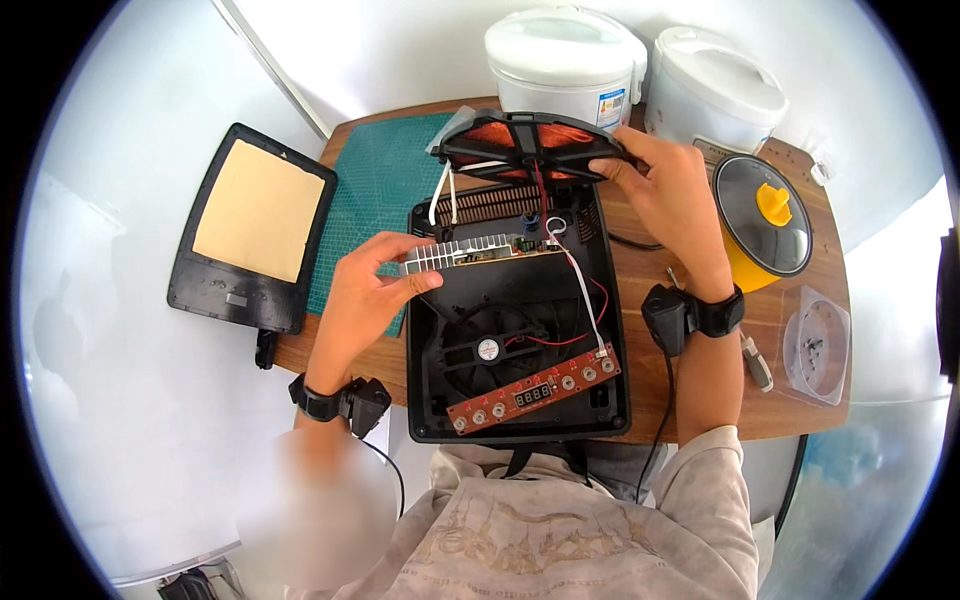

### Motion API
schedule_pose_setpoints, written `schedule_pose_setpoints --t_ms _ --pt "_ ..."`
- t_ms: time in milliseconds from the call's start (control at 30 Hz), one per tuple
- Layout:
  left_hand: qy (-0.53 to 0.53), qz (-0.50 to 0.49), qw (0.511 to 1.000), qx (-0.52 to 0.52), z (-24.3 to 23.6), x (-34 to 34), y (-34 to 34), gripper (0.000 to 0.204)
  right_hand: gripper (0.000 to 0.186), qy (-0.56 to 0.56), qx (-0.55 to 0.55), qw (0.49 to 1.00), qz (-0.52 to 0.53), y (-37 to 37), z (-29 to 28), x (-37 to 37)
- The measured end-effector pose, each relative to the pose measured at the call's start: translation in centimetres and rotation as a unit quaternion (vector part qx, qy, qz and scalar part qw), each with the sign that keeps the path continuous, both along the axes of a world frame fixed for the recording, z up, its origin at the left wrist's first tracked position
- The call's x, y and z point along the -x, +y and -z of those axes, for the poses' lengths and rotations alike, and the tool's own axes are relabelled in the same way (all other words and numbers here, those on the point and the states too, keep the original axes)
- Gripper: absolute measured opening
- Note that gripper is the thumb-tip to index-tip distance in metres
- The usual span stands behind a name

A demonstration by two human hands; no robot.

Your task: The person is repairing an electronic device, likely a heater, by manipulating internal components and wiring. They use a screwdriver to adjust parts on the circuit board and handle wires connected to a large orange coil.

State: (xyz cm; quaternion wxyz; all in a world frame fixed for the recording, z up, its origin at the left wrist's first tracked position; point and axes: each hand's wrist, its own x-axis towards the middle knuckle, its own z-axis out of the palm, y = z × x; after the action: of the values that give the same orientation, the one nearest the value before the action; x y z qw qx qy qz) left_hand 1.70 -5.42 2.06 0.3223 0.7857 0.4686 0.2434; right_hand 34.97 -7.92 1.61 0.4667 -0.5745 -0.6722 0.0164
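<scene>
Coil (540,145) tipped up at twelve o'clock, reckoning from the middle of the black case (555,300), copper windings showing between its dark spokes! Right hand (665,185) is out between one and two, its grip pinching the coil's right end, thumb on the near side. Whether the lower rim touches the case, I cannot tell. Over at nine, left hand (370,285) has its grip closed around the left end of the finned heatsink (455,254), thumb along the near edge, and the green-patched board (525,245) stretches right from there above the case. Fan (488,350) sits down inside, toward seven; red-brown panel (533,395) lies slantwise at six, white cable (582,290) running up from its right end. Round the bench (640,290) we go: green mat (380,180) between ten and eleven, flat cover (250,210) between nine and ten, yellow pot (745,250) at two, clear tub (815,300) of screws at three, screwdriver (757,365) just past it, and two white cookers, one (565,60) at twelve, its neighbour (715,90) at one!
</scene>
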Motion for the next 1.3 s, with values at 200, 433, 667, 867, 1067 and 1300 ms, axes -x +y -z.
schedule_pose_setpoints --t_ms 200,433,667,867,1067,1300 --pt "-0.047 -0.026 0.998 0.017 0.9 0.6 0.6 0.040 0.024 0.000 -0.002 1.000 0.002 0.1 0.0 0.0" --pt "-0.103 -0.041 0.991 0.072 0.6 0.4 1.0 0.033 0.023 0.003 0.006 1.000 0.000 0.0 -0.1 0.1" --pt "-0.112 -0.038 0.988 0.104 0.8 0.6 1.5 0.031 0.024 0.003 0.011 1.000 -0.002 0.0 -0.1 0.0" --pt "-0.117 -0.036 0.986 0.116 1.0 0.8 1.6 0.030 0.023 0.008 0.009 1.000 -0.005 0.0 -0.1 -0.1" --pt "-0.120 -0.035 0.982 0.144 1.3 0.8 1.7 0.029 0.023 0.001 0.029 1.000 -0.004 -0.2 -0.4 0.0" --pt "-0.124 -0.025 0.981 0.150 1.5 0.6 1.7 0.026 0.024 -0.008 0.023 1.000 -0.005 -0.3 -0.3 -0.1"
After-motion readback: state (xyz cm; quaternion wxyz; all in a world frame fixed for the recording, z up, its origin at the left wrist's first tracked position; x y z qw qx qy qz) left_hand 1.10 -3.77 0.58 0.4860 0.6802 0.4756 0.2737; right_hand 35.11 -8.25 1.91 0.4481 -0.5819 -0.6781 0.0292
